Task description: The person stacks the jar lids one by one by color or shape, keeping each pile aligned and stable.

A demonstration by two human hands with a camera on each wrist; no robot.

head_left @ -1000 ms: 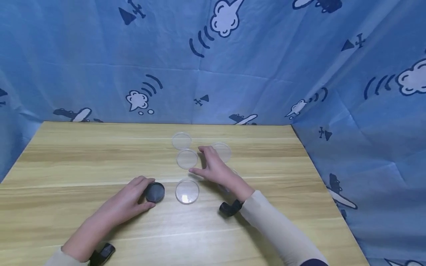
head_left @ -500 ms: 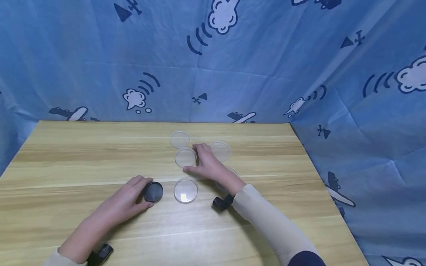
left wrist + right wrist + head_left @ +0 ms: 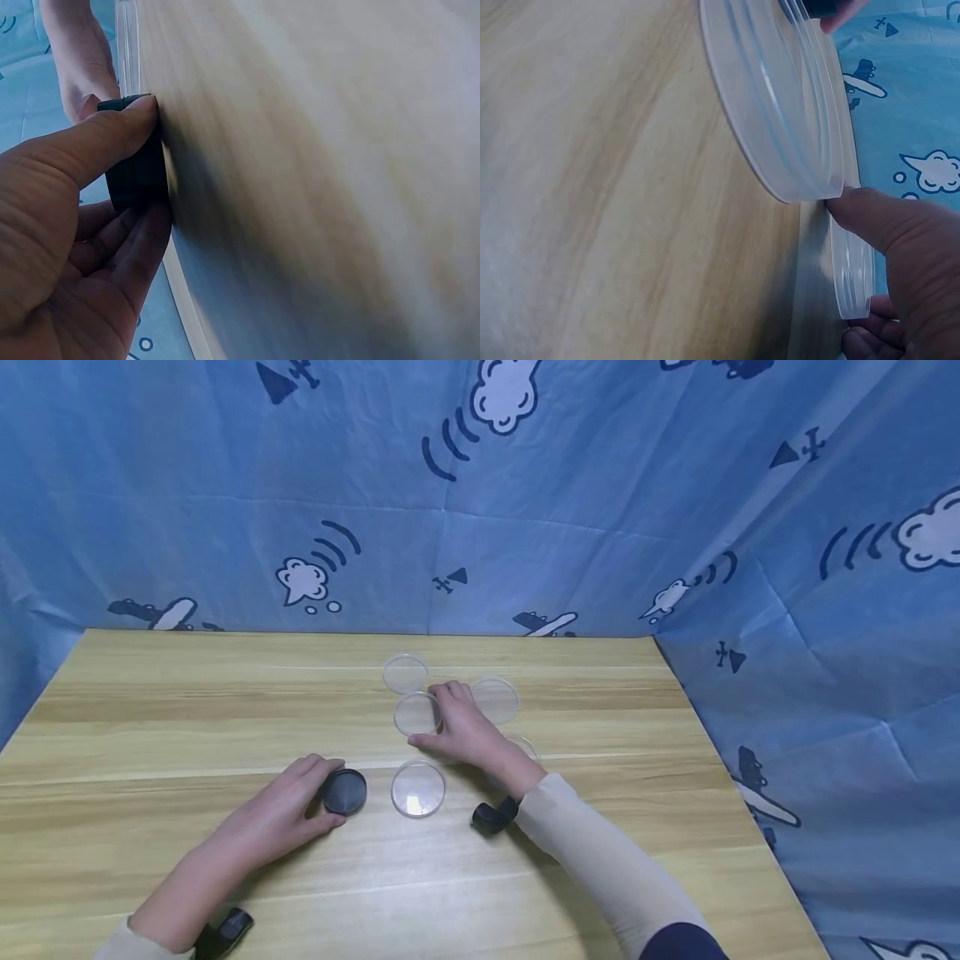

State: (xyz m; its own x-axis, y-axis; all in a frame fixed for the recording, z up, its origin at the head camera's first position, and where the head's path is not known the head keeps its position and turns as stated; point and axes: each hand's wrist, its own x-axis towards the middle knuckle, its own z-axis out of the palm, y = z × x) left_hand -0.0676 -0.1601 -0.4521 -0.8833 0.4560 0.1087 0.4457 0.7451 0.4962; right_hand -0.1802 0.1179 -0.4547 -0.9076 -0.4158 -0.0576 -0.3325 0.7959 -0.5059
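My left hand [image 3: 281, 810] holds a round black case [image 3: 345, 792] at the left of the group, thumb on its near side and fingers on its far side. In the left wrist view the black case [image 3: 137, 169] shows a thick side wall between thumb and fingers. My right hand [image 3: 468, 731] reaches in from the right and grips a clear petri dish [image 3: 412, 714] by its edges. In the right wrist view that petri dish [image 3: 853, 274] lies between thumb and fingertips. A nearer clear petri dish [image 3: 417, 789] lies flat just right of the black case.
Another clear dish [image 3: 405, 674] lies behind the gripped one. To the right are a clear dish [image 3: 498, 702] and one partly hidden under my right wrist [image 3: 525, 747]. Blue printed cloth [image 3: 360, 485] hangs behind the wooden table [image 3: 187, 710] and along its right side.
My right hand has moved slightly left, and its thumb and fingers have come round the clear petri dish. My left hand stays on the black case.
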